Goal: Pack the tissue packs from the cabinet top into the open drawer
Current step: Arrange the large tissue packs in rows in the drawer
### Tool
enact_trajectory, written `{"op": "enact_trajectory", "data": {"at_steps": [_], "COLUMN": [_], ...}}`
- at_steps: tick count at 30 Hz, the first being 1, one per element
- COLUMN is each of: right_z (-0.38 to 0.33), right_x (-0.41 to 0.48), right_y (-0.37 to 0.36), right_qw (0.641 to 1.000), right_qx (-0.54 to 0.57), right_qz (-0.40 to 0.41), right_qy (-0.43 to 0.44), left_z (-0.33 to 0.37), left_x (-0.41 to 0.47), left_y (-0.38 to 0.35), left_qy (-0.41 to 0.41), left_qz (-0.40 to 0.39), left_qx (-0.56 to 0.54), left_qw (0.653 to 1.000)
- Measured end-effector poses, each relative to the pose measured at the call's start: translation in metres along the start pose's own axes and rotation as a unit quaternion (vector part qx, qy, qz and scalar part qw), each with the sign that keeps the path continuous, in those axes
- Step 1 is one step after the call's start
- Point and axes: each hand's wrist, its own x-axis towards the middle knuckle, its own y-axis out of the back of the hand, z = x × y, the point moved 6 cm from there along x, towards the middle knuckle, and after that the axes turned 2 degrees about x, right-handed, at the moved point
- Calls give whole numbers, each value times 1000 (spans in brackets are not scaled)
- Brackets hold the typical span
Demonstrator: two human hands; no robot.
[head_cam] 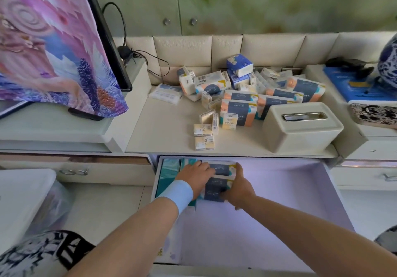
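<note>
While both your hands are down in the open white drawer [279, 201], you are seating packs in its far-left corner, just right of the teal-wrapped packs [168, 174] along the left wall. Your left hand [196, 175], a pale blue cuff at its wrist, lies over the left end of the far navy-labelled orange-and-white soft pack [223, 168], fingers fairly straight, pressing rather than clasping. Your right hand [238, 188] sets its thumb against that pack's right end and curls its fingers round the near navy-labelled pack [214, 191], so it has hold of that one.

I judge this the settling step. Next, let go, lift clear and reach up to the cream cabinet top [167, 130]. The closest large pack [238, 111] is the easy one. Keep the row tight to the left so the bare right side stays usable.

In the drawer I count two navy-labelled packs, perhaps three, as your hands hide the seams. On top there are:
- at least six large navy-labelled packs
- two blue-and-white packs [239, 65]
- about seven small cream pocket packs [203, 129] near the front, with more jumbled behind that are too tangled to count
- one flat clear-wrapped bundle [166, 93] at the left
- one cream slotted tissue box [300, 130] at the right
</note>
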Motion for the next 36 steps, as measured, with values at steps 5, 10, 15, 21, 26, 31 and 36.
{"op": "enact_trajectory", "data": {"at_steps": [5, 10, 15, 21, 26, 31, 36], "right_z": [-4, 6, 8, -2, -20, -70, -122], "right_x": [6, 5, 4, -5, -7, -12, -18], "right_y": [9, -3, -5, 21, 65, 118, 168], "right_qw": [998, 996, 986, 987, 970, 951, 923], "right_qx": [3, 75, 129, -68, -226, -258, -283], "right_qz": [35, -37, -101, -135, -47, 46, 119], "right_qy": [60, -20, -42, 45, 81, 166, 231], "left_z": [2, 0, 2, -2, -2, -24, -61], "left_x": [0, 3, 6, 6, 9, 16, 34], "left_y": [-5, -5, -3, 5, 46, 117, 160], "left_qy": [-7, 20, 22, 31, 49, 80, 128], "left_qz": [0, -20, -35, -99, -118, -49, 37], "left_qx": [1, 25, 27, 0, -64, -175, -204], "left_qw": [1000, 999, 999, 995, 990, 980, 970]}}
